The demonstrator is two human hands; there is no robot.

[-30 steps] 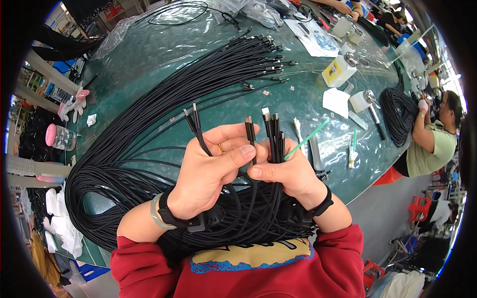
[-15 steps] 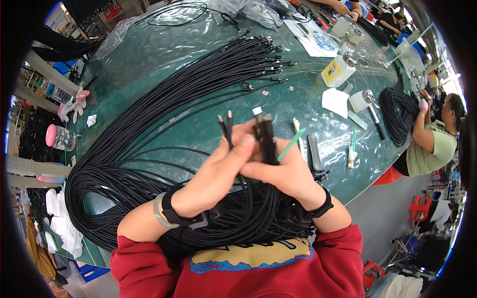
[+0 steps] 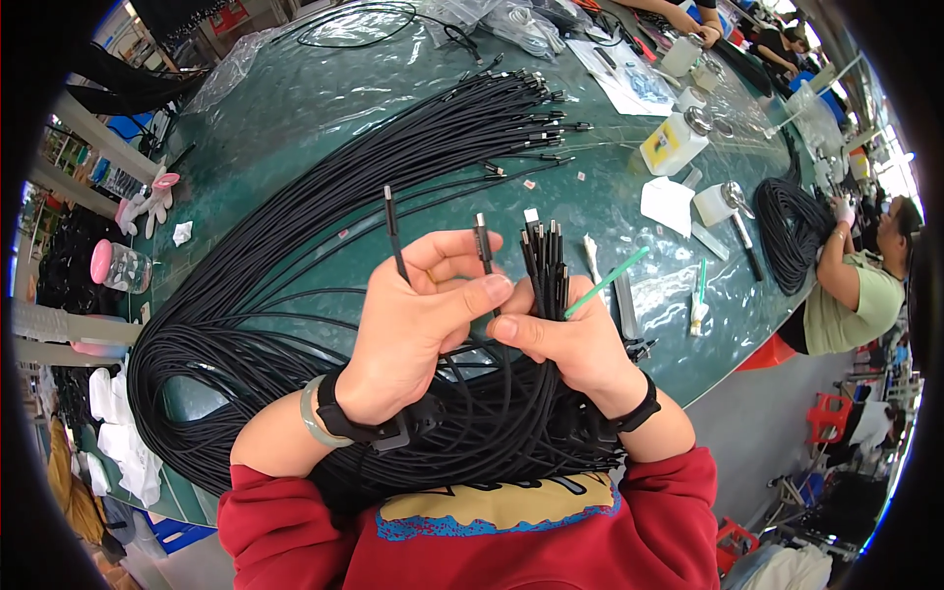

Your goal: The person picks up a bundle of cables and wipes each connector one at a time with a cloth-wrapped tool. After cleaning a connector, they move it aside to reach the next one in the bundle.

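Observation:
My left hand (image 3: 418,305) is closed on two black cables, whose metal-tipped plugs point up; one cable plug (image 3: 392,224) stands apart at the left, the other pinched near thumb and fingers. In my right hand (image 3: 575,339) a bunch of black cable ends (image 3: 545,261) is gripped upright, one plug wider and pale. A thin green stick (image 3: 615,278) also slants out of that hand. Both thumbs nearly meet. Below the hands, a looped heap of black cables (image 3: 472,433) lies against my body, and a long bundle of cables (image 3: 364,177) fans out to the far side.
Right of the hands are a white bottle with a yellow label (image 3: 675,144), a smaller bottle (image 3: 716,204), white paper (image 3: 668,205) and a brush (image 3: 698,313). A coiled black cable bundle (image 3: 787,231) lies near a co-worker (image 3: 855,285). At left stands a pink-lidded jar (image 3: 123,272).
My left hand has shifted left, and its two cable plugs have spread apart. The bunch in my right hand has tilted a little and shows more plug tips.

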